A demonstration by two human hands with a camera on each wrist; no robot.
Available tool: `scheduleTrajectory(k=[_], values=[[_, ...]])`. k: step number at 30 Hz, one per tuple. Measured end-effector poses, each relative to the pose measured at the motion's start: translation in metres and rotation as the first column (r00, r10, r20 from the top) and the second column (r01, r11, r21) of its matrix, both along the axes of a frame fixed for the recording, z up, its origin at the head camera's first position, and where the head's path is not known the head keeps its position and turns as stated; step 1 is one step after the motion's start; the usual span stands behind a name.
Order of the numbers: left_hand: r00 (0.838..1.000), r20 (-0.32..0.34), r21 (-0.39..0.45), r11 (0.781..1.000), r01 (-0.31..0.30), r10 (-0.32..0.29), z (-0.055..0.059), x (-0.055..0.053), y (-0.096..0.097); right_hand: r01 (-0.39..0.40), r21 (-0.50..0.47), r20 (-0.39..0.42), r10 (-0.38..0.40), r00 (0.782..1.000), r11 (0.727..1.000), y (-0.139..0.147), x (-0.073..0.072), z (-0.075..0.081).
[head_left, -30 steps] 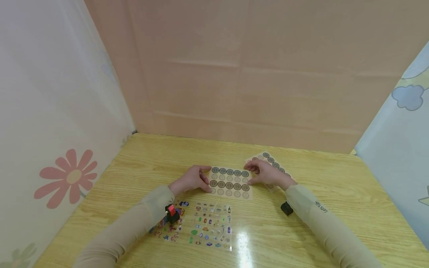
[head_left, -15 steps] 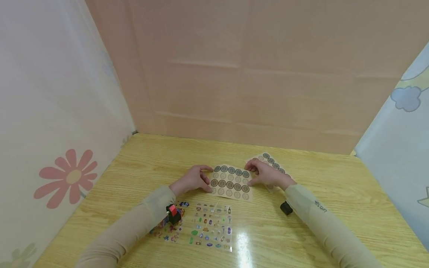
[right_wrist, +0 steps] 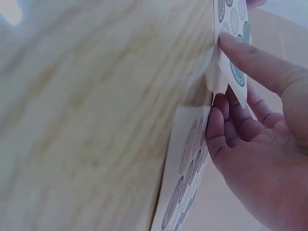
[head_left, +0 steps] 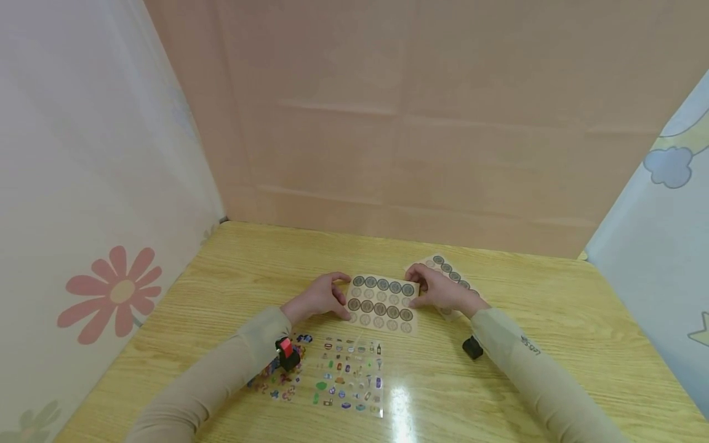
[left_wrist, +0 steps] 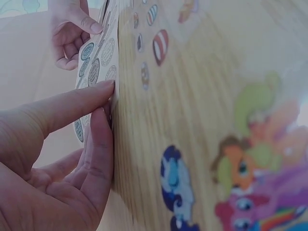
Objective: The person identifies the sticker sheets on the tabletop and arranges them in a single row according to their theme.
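A pale sheet of round stickers, printed in dark and faint rows, lies between the two hands in the head view. My left hand pinches its left edge; in the left wrist view the thumb is on top and the other fingers are curled below. At the right edge my right hand pinches the sheet, its thumb over the printed side and its fingers under it. A similar second sticker sheet lies beyond, partly covered by the right hand.
Nearer the body, a clear sheet of small colourful stickers lies on the wooden table. Left of it, colourful cartoon pony stickers are partly hidden by the left forearm. A fabric backdrop stands behind the table, with printed curtains at both sides.
The sheet between the hands bowed slightly at its far edge half a second ago and looks flatter now. My right hand has shifted very slightly; the left has hardly moved.
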State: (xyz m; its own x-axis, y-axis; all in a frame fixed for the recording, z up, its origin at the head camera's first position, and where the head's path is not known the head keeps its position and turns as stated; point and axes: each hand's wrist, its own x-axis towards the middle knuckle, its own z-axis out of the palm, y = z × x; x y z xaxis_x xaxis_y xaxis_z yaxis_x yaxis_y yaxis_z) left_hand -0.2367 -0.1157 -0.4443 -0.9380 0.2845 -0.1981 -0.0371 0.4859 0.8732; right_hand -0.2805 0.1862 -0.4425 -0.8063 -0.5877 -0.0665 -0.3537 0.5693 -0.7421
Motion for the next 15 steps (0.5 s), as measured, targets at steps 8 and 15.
scheduleTrajectory(k=[8, 15], values=[[0.999, 0.02, 0.047, 0.998, -0.029, 0.029, 0.0, 0.0002, 0.0008, -0.001, -0.039, -0.014, 0.001, 1.0, 0.999, 0.0002, -0.0005, 0.0009], [0.994, 0.028, 0.146, 0.983, -0.112, 0.109, -0.0007, -0.0037, 0.0046, 0.016, -0.058, -0.034, -0.018, 0.999, 0.998, 0.0004, -0.0004, 0.0053]])
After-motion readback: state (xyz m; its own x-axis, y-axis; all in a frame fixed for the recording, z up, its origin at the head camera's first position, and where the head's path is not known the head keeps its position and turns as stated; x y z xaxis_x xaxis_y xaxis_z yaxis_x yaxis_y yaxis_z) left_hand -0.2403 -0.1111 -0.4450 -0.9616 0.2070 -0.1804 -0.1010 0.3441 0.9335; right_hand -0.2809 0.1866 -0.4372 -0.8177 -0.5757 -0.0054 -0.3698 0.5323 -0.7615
